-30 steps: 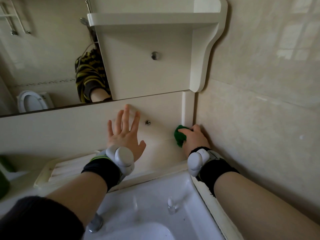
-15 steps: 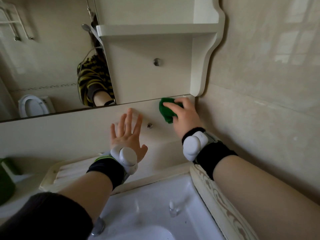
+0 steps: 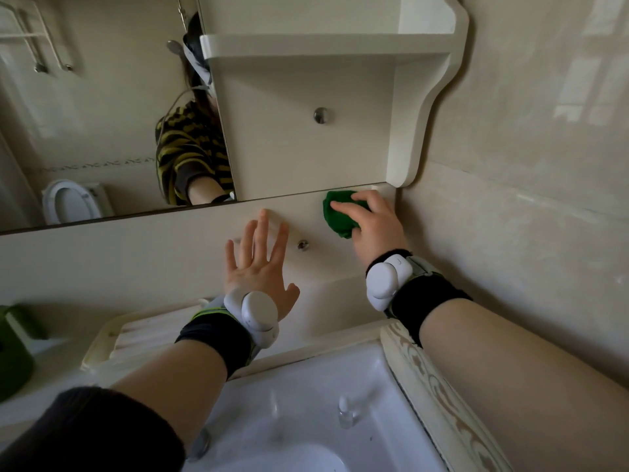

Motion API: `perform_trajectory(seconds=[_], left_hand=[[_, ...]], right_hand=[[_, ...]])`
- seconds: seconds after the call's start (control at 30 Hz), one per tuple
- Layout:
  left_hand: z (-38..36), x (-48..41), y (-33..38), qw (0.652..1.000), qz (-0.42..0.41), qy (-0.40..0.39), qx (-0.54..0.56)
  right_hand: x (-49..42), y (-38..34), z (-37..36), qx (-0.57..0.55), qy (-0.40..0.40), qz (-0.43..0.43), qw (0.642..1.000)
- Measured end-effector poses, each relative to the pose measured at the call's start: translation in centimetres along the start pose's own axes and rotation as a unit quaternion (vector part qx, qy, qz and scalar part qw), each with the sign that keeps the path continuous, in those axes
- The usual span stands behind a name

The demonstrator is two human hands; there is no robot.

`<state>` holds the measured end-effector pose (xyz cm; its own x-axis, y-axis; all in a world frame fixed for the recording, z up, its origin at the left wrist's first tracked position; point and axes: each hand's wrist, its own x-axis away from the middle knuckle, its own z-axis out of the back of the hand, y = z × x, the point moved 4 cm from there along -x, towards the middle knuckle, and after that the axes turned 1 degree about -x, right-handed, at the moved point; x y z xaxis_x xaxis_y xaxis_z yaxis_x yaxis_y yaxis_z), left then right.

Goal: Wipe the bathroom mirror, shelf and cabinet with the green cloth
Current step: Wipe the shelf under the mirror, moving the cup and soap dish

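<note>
My right hand (image 3: 372, 226) presses the bunched green cloth (image 3: 337, 214) against the cream panel (image 3: 136, 253) under the mirror, just below the cabinet's lower edge and close to the right corner. My left hand (image 3: 260, 267) lies flat on the same panel with fingers spread, left of a small metal knob (image 3: 302, 245). The mirror (image 3: 102, 114) fills the upper left. The white cabinet door (image 3: 306, 137) with a round knob (image 3: 320, 115) hangs above my hands, and a white shelf (image 3: 323, 46) juts out over it.
A white sink basin (image 3: 306, 420) lies below my arms. A cream soap tray (image 3: 136, 338) sits on the counter at left, with a green container (image 3: 13, 352) at the far left edge. Tiled wall (image 3: 527, 165) closes the right side.
My right hand has carried the green cloth up from the low right corner of the panel to just beneath the cabinet. My left hand has stayed flat on the panel.
</note>
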<state>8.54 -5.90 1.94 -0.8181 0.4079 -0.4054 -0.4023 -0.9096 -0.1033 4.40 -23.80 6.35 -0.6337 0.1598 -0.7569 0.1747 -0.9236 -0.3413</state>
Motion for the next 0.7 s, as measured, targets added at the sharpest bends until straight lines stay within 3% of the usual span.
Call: perform_trajectory(seconds=[0.7], left_hand=[[0.2, 0.3, 0.2, 1.0, -0.003, -0.01, 0.002]], right_hand=[[4.1, 2.4, -3.0, -0.008, -0.106, -0.058, 0.993]])
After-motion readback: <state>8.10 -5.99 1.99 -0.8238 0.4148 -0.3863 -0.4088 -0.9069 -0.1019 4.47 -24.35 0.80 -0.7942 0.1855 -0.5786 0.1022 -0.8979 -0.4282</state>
